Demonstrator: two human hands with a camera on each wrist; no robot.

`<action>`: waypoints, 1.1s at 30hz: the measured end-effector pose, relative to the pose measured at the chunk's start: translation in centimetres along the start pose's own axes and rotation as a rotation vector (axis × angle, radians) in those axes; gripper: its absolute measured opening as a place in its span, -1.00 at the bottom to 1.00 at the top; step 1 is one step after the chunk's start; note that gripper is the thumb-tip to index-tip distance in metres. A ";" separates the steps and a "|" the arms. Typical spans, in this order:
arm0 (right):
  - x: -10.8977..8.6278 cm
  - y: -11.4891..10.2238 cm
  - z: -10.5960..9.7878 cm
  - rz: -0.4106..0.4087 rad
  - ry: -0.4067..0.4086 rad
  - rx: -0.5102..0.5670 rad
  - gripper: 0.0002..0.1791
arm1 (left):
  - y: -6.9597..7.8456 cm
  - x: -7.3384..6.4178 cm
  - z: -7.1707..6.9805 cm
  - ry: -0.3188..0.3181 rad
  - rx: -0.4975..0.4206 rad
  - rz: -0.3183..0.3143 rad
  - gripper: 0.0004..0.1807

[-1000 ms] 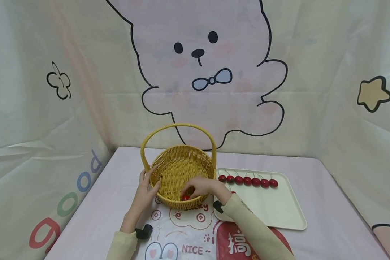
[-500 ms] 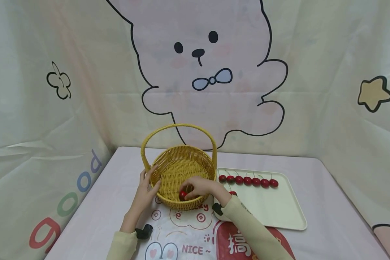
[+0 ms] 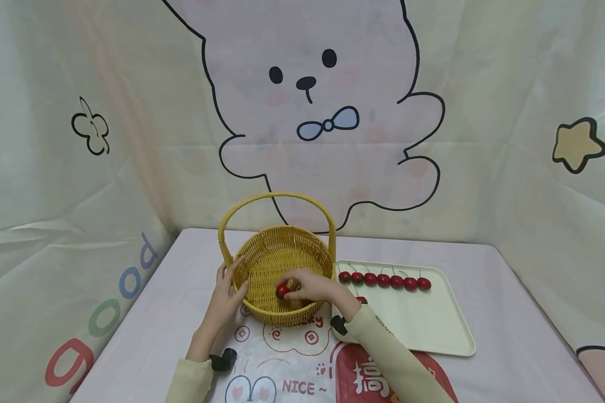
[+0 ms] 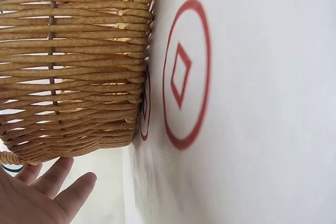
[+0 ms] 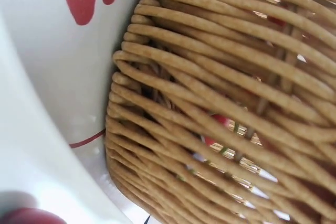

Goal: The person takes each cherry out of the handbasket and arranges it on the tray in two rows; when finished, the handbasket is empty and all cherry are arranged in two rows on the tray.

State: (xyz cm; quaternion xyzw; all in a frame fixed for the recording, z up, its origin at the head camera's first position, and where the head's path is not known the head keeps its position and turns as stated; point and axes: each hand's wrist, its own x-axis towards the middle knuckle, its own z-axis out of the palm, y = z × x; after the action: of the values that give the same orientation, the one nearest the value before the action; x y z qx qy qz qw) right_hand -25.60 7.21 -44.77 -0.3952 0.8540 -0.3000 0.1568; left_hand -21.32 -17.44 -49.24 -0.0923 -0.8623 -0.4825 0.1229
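Observation:
A yellow-brown woven basket [image 3: 277, 263] with a tall arched handle stands on the table. At its left rim rests my left hand [image 3: 227, 294], fingers spread and fairly straight; the left wrist view has these fingers [image 4: 55, 184] beside the outer weave. My right hand [image 3: 310, 285] reaches over the front right rim and pinches a red cherry [image 3: 282, 291] inside the basket. Through the weave in the right wrist view, bits of red [image 5: 219, 120] show. Several cherries with stems [image 3: 384, 280] lie in a row along the back of a cream tray [image 3: 433, 330].
One more cherry [image 3: 361, 300] lies at the tray's left, partly behind the right wrist. The tray sits close against the basket's right side. A printed cloth [image 3: 267, 364] covers the front of the table, and patterned curtains [image 3: 534, 196] hang behind and at the sides.
My right hand has shifted slightly back and left within the basket, the cherry moving with it from near the front wall toward the middle. My left hand has stayed at the rim.

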 end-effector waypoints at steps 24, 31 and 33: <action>-0.6 -0.5 -0.3 -0.085 0.146 -0.007 -0.68 | -0.1 -0.2 0.1 0.002 0.000 -0.005 -0.37; -1.0 -1.1 -0.3 -0.080 0.171 0.048 -0.67 | -0.1 -0.1 0.0 0.001 -0.007 0.004 -0.37; -1.3 -1.2 -0.3 -0.077 0.176 0.064 -0.66 | -0.1 -0.1 0.0 0.000 -0.006 0.002 -0.37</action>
State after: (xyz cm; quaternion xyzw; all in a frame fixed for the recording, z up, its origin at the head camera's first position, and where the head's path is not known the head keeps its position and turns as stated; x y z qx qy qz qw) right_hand -24.22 7.67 -43.71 -0.3945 0.8387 -0.3664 0.0820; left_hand -21.25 -17.47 -49.39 -0.0938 -0.8607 -0.4850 0.1231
